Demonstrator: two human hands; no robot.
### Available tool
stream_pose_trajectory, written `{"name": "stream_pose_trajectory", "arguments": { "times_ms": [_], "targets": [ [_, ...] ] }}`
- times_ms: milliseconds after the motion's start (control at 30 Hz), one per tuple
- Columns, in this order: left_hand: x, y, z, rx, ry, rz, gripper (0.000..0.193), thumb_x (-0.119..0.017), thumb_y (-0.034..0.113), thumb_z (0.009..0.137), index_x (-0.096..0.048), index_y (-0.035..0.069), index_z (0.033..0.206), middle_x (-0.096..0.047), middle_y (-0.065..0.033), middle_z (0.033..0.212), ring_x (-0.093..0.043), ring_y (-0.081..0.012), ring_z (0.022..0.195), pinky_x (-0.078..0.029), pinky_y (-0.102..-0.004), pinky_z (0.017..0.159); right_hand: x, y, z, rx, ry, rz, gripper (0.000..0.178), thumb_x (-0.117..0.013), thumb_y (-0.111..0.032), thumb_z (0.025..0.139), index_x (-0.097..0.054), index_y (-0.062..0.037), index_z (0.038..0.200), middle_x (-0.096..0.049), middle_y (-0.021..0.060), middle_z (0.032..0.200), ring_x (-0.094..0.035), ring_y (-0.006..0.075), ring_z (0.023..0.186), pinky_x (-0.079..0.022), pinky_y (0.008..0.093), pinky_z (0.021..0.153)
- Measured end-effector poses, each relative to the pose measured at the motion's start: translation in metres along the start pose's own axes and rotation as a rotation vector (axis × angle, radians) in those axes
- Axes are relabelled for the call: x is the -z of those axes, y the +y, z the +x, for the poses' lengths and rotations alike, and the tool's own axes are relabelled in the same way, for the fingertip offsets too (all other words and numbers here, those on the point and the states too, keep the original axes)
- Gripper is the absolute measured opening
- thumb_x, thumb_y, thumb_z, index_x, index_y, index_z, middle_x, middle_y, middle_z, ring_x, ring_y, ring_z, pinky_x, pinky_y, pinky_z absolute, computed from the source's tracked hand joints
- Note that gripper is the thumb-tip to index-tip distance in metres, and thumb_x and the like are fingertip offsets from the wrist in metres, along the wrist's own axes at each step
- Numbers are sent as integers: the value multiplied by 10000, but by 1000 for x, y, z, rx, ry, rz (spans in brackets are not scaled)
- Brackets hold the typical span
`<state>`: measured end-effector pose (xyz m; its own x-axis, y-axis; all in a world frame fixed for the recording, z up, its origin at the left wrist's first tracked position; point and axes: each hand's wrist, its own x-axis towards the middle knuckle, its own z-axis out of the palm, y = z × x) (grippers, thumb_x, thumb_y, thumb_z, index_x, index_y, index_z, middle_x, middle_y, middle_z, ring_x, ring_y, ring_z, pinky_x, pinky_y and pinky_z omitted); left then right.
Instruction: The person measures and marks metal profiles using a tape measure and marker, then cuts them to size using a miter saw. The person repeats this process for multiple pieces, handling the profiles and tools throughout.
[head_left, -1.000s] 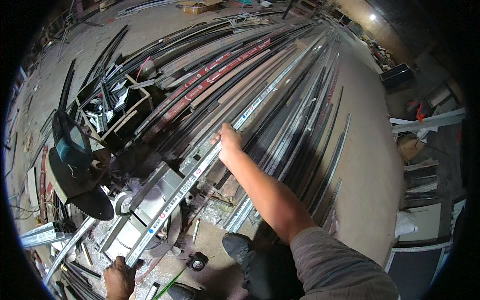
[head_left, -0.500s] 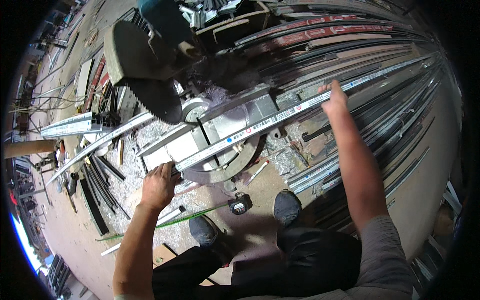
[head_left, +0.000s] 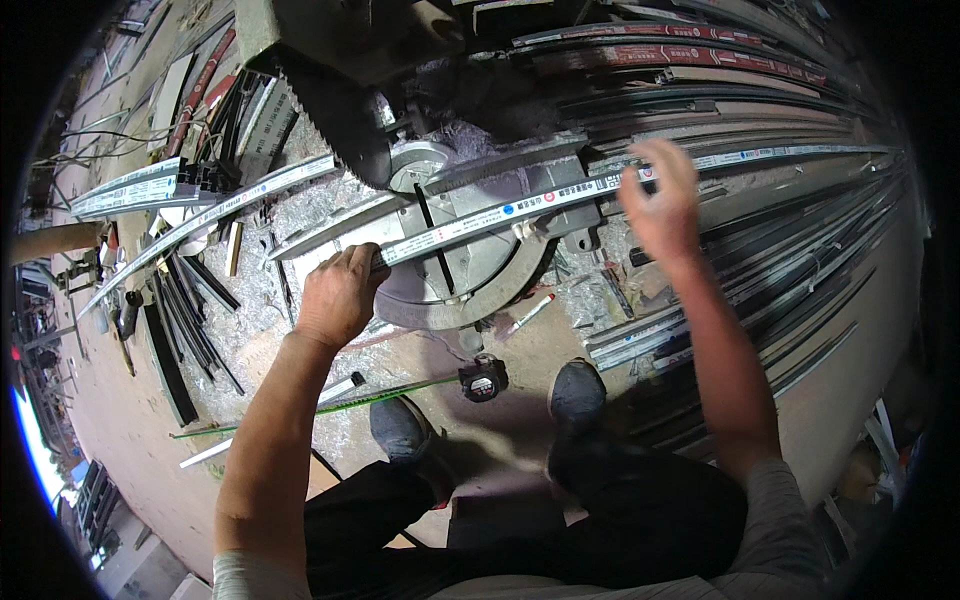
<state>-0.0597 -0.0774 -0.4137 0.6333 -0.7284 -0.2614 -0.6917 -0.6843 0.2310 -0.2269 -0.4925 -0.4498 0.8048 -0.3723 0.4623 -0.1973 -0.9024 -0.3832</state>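
A long white-wrapped metal profile (head_left: 560,198) with printed film lies slantwise over the round base of a mitre saw (head_left: 500,295), crossing the dark slot. My left hand (head_left: 338,298) has its fingers wrapped round the profile's near left end. My right hand (head_left: 662,210) is at the profile farther right, thumb and fingers curved apart; the profile shows through the gap between them. Above the base, at the upper left, the toothed saw blade (head_left: 335,125) hangs raised under its guard (head_left: 258,30), clear of the profile. The fence (head_left: 520,160) stands behind the profile.
A tape measure (head_left: 483,379) with its green blade (head_left: 330,407) pulled out lies by my shoes, near a red-and-white marker (head_left: 531,314). Stacked profiles (head_left: 770,265) fill the right; another wrapped profile (head_left: 215,212) and dark offcuts (head_left: 180,320) lie left among shavings.
The profile has shifted away from me and slightly right, with my left hand on its end. My right hand has loosened and moved nearer along it. The view has moved too.
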Motion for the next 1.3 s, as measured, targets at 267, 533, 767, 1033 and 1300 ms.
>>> {"name": "stream_pose_trajectory", "arguments": {
  "times_ms": [267,533,767,1033,1300],
  "targets": [
    [-3,3,15,41,3,-30,247,-691,251,1037,-631,56,1177,-736,-182,1077,-731,-411,1014,-588,-509,871,-7,-62,-11,247,-271,85,472,-866,-247,861,-690,-58,1255,-661,168,1230,-617,364,1222,-485,489,1066],
    [9,3,13,77,-105,-128,321,-676,295,1056,-640,61,1273,-756,-212,1118,-742,-433,1015,-586,-520,881,-30,-81,-33,293,-258,-9,464,-904,-415,843,-667,-78,1057,-645,104,1106,-624,286,1000,-500,443,868],
    [21,0,18,104,-177,-202,336,-690,267,1056,-660,30,1293,-754,-271,1001,-739,-465,949,-558,-529,841,-36,-81,-34,336,-264,70,239,-849,-176,905,-646,-57,940,-602,94,965,-631,295,938,-524,437,815],
    [26,-7,23,132,-281,-347,342,-648,333,1078,-665,25,1227,-718,-277,883,-702,-478,900,-515,-534,823,-32,-71,-50,199,-264,335,223,-803,-53,917,-580,-55,909,-590,107,878,-629,335,812,-513,460,718],
    [18,-12,19,70,-272,-378,327,-655,311,1078,-685,14,1212,-718,-266,919,-692,-454,888,-521,-501,842,-23,-76,-59,69,-319,369,217,-788,-60,916,-572,-64,903,-590,118,866,-623,359,814,-507,475,723]
  ]
}}
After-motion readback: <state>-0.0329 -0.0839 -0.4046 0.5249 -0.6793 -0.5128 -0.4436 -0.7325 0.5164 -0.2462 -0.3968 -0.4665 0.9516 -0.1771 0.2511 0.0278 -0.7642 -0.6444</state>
